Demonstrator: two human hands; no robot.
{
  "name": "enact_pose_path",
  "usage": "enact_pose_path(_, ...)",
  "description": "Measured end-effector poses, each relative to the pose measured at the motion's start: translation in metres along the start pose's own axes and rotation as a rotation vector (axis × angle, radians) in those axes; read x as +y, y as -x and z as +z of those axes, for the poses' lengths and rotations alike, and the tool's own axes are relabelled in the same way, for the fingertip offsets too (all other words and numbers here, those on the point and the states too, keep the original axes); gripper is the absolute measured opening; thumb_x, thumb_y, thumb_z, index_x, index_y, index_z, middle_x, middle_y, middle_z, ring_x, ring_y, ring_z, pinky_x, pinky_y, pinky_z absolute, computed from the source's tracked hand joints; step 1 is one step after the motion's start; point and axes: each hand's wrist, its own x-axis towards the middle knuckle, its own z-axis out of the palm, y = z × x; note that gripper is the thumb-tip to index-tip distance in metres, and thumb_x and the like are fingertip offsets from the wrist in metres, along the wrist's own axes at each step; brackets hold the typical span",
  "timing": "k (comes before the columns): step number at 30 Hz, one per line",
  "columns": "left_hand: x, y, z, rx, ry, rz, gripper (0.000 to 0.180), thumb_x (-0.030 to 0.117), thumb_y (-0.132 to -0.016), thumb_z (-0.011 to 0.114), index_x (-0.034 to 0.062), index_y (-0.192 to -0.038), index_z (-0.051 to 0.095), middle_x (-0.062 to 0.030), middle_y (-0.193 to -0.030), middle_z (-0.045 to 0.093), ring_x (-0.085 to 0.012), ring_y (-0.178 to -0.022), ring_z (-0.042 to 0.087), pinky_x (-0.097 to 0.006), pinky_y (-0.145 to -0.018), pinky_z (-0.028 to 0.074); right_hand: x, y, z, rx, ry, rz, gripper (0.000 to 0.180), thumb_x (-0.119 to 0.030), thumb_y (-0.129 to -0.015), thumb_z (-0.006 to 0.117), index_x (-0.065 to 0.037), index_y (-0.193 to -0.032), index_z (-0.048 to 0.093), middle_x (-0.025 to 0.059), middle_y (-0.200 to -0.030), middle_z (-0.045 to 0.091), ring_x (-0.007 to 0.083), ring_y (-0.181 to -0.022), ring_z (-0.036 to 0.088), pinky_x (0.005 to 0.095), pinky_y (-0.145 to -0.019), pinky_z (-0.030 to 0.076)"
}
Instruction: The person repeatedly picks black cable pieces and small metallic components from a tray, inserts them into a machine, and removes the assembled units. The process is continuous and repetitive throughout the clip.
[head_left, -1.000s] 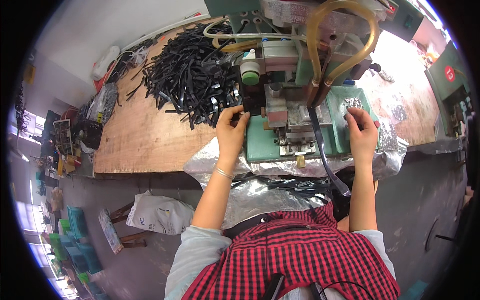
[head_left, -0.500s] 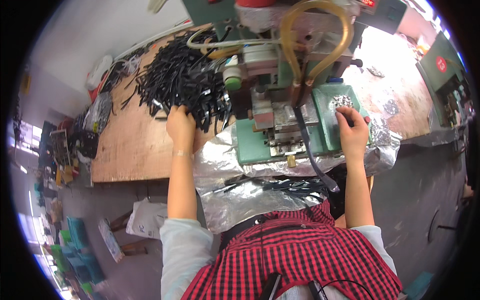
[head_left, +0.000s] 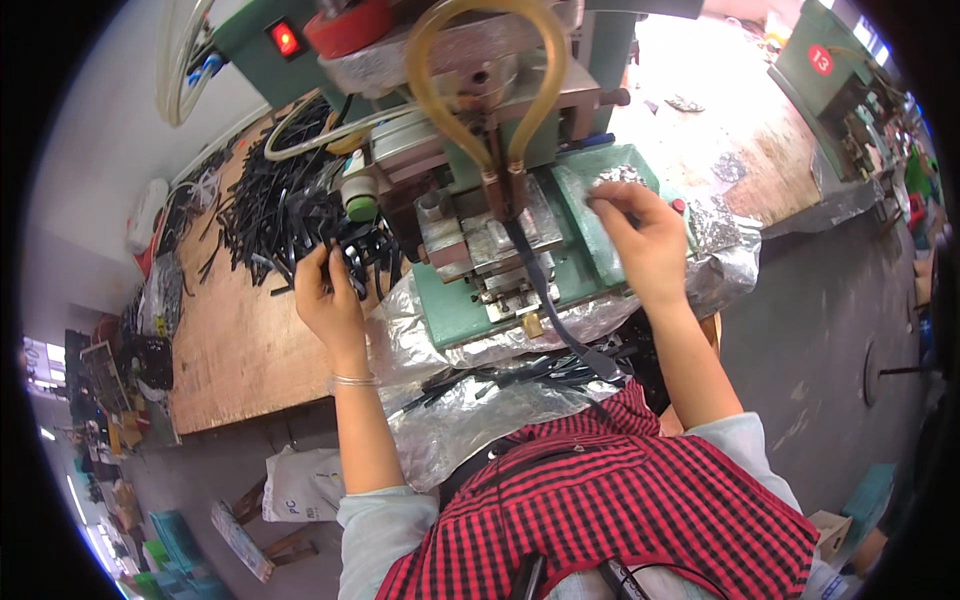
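My left hand (head_left: pixel 332 300) is at the near edge of a heap of black strips (head_left: pixel 262 205), thumb and fingertips pinched at a strip there. My right hand (head_left: pixel 648 240) hovers over the green tray (head_left: pixel 580 205), fingers curled into a pinch; whatever small thing they hold is hidden. Small silvery metal pieces (head_left: pixel 622 174) lie in that tray. Between my hands stands a green bench machine (head_left: pixel 445 318) with a metal fixture. One black strap (head_left: pixel 545 285) hangs from its working head down to my lap.
A looped yellow tube (head_left: pixel 418 65) arches over the machine's front. More black strips (head_left: pixel 510 378) lie on silvery sheeting (head_left: pixel 440 440) across my lap. Another green machine (head_left: pixel 815 70) stands at the far right, and a white sack (head_left: pixel 300 485) is below the table at left.
My view has swung, so the machine sits further left. My left hand has drawn back toward the heap's near edge. My right hand has come further over the tray.
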Motion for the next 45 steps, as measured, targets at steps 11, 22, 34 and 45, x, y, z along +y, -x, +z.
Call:
enact_pose_path(11,0.155,-0.042,-0.020,-0.008,0.845,0.182,0.011,-0.001,-0.104,0.059,-0.0063,-0.112,0.063,-0.0210,-0.101,0.073,-0.0191,-0.073,0.069,-0.027,-0.063,0.059,-0.049,0.004,0.056,-0.107,-0.286,-0.183,0.034,0.001,-0.091,0.068,0.002,-0.125,0.065,0.0136,-0.103,0.077,0.0186,-0.098,0.073,0.0310,-0.088,0.054)
enact_pose_path(22,0.161,-0.021,-0.009,-0.214,0.641,0.475,0.017,-0.003,-0.095,0.067,-0.0027,-0.113,0.066,-0.0200,-0.102,0.075,-0.0212,-0.074,0.074,-0.029,-0.069,0.059,-0.076,0.006,0.032,-0.322,-0.148,-0.221,0.049,-0.004,-0.091,0.061,0.001,-0.139,0.055,0.0212,-0.123,0.072,0.0334,-0.111,0.071,0.0415,-0.100,0.053)
enact_pose_path(34,0.165,0.022,0.028,-0.261,0.330,0.944,0.029,0.011,-0.071,0.089,0.0120,-0.098,0.079,-0.0120,-0.105,0.076,-0.0117,-0.053,0.057,-0.026,-0.046,0.039,0.036,-0.014,-0.047,-0.181,0.329,-0.002,0.027,0.001,-0.100,0.054,-0.002,-0.118,0.074,0.0099,-0.111,0.078,0.0162,-0.107,0.071,0.0308,-0.098,0.052)
enact_pose_path(45,0.165,0.026,0.027,-0.272,0.322,0.911,0.029,0.010,-0.072,0.088,0.0116,-0.100,0.079,-0.0117,-0.104,0.077,-0.0127,-0.056,0.061,-0.025,-0.046,0.041,0.059,-0.020,-0.058,0.009,0.713,-0.270,0.016,-0.008,-0.081,0.076,-0.009,-0.097,0.075,0.0147,-0.124,0.070,0.0367,-0.126,0.060,0.0456,-0.105,0.050)
